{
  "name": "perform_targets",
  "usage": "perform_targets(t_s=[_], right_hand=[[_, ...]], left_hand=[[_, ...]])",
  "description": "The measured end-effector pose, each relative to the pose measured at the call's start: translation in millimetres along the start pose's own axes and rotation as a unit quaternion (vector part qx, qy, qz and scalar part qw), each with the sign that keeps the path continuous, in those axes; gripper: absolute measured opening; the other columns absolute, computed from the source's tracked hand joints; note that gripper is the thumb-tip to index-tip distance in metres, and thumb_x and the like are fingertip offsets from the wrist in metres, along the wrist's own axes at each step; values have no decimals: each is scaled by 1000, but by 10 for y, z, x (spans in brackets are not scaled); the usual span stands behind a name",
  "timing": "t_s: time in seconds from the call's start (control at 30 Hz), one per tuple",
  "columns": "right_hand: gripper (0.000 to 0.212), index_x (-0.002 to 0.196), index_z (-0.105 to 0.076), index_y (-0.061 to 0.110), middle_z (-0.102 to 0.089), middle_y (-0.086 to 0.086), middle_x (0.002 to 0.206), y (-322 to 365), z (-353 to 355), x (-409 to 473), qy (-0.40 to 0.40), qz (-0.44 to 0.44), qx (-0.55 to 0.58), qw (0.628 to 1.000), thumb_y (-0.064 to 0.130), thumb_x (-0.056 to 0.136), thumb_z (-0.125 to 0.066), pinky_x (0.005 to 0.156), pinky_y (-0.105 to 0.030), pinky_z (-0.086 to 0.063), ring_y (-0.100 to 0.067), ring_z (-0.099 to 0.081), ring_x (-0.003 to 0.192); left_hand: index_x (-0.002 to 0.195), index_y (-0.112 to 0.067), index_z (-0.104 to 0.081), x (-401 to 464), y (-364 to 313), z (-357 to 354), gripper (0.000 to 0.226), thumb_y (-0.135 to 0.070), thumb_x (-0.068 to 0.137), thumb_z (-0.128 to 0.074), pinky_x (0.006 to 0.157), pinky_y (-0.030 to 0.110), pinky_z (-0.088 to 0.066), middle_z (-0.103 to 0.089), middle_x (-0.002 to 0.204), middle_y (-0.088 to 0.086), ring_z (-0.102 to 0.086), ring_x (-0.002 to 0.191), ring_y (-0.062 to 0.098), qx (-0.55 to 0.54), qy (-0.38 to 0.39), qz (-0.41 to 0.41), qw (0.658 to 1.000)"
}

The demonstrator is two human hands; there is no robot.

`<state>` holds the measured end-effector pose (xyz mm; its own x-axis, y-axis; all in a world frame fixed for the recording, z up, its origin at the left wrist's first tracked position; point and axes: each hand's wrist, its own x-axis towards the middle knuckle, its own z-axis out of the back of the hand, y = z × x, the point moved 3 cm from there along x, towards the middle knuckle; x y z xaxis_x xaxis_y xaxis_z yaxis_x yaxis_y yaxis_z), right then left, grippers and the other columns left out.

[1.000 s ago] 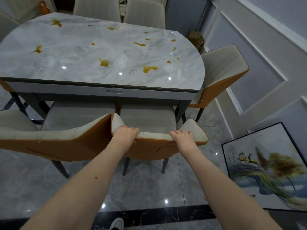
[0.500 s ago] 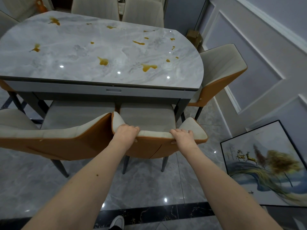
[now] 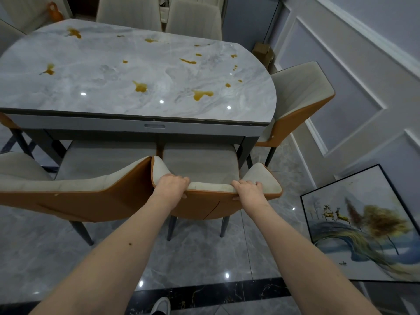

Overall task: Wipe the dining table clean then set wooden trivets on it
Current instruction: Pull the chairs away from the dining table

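gripping the chair (image 3: 216, 176) backrest with left hand (image 3: 171, 185) and right hand (image 3: 249, 190), clearing access; wiping the stained desk (image 3: 136, 76) hasn't begun, a cloth is needed next.

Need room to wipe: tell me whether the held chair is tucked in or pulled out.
Mostly pulled out: the chair shows nearly its whole seat outside the table edge.

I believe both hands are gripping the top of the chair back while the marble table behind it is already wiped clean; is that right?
Not quite. The head view shows the left hand and right hand gripping the top of the chair back, but the marble table is not clean: orange-brown spills are scattered across it.
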<state>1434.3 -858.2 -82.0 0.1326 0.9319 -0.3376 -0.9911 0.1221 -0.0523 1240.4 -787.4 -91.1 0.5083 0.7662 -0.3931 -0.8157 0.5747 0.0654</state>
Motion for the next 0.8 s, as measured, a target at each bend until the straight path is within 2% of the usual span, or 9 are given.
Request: perform_targets(t_s=[0.13, 0.27, 0.8], right_hand=[[31, 121, -47, 21, -56, -5, 119, 3, -12, -13, -5, 3, 1, 1000, 7, 93, -49, 98, -47, -32, -30, -50, 114], [26, 119, -47, 21, -56, -5, 118, 14, -45, -9, 9, 9, -5, 1000, 14, 95, -50, 95, -46, -33, -29, -50, 113], [26, 117, -48, 24, -55, -4, 118, -78, -57, 0, 8, 29, 11, 999, 12, 94, -51, 95, -48, -32, -27, -48, 114]], left_hand=[[123, -14, -46, -9, 8, 6, 34, -30, 95, -54, 82, 34, -46, -61, 113, 7, -59, 103, 25, 1, 11, 1, 1000], [124, -15, -46, -18, 20, -14, 35, -30, 94, -55, 82, 35, -48, -62, 112, 7, -60, 102, 25, -3, 23, 3, 1000], [120, -13, -46, -38, -47, -60, 31, -29, 95, -54, 83, 36, -49, -63, 109, 8, -61, 100, 26, -3, 3, 12, 1000]])
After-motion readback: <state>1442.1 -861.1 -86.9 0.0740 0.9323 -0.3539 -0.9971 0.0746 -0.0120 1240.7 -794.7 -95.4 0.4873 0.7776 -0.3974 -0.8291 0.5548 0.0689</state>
